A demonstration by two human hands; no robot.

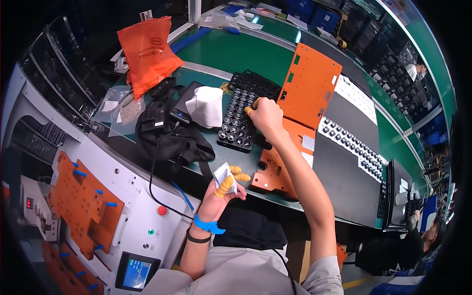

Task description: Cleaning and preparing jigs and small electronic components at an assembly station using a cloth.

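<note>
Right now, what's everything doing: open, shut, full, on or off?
Left hand, gripping a white plate
Right hand, at the black tray, grip hidden
Black tray, loaded with round black parts
Orange fixture, apparently open
Small screen, lit
Blue wristband, worn
Yellow finger covers, worn on both hands

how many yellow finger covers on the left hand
3 visible on the left hand: a thumb cover in front of the white plate, plus an upper finger cover and a lower finger cover beside it. Others may be hidden.
</note>
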